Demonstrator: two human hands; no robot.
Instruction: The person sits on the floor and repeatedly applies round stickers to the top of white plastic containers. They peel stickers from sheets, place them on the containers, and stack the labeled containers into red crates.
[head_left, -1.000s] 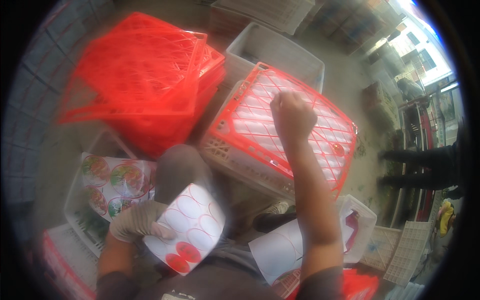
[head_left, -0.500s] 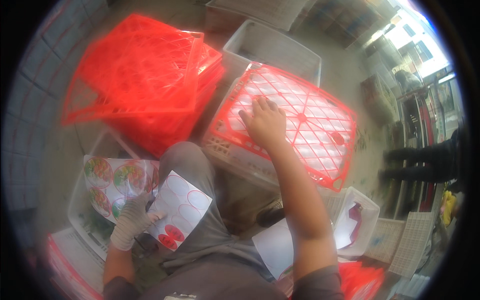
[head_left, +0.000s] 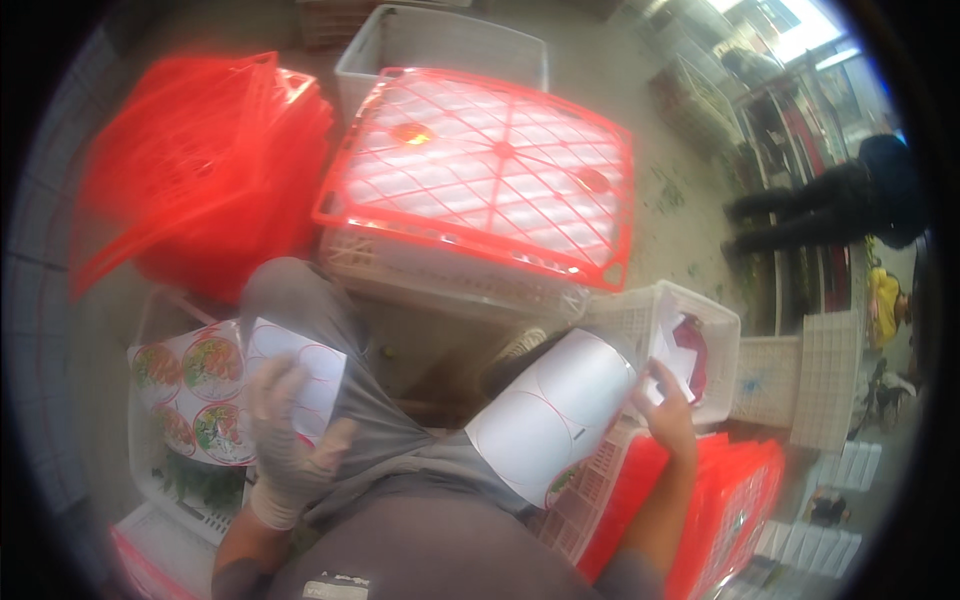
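My left hand (head_left: 290, 440), in a pale glove and slightly blurred, hovers over my lap with its fingers stretched and thumb apart. Behind its fingers lies a white label sheet (head_left: 320, 365) with red-outlined circles. Beside that is a sheet of round food-picture labels (head_left: 215, 370). My bare right hand (head_left: 665, 405) is at the right edge of a larger white sheet (head_left: 550, 410) on my other thigh, thumb and forefinger apart. Ahead, a red plastic lattice crate (head_left: 500, 240) shows white material through its top. It bears an orange round label (head_left: 410, 133) and a red one (head_left: 593, 180).
Stacked red crates (head_left: 190, 170) stand at the left, more red crates (head_left: 735, 500) at lower right. A white bin (head_left: 700, 310) holds paper and something dark red. Another pale bin (head_left: 445, 50) sits behind the labelled crate. A person in dark trousers (head_left: 800, 205) stands at far right.
My right hand has left the crate top and come back to the sheet on my lap, uncovering the orange label. The left hand's fingers have lifted and spread. The view has shifted.
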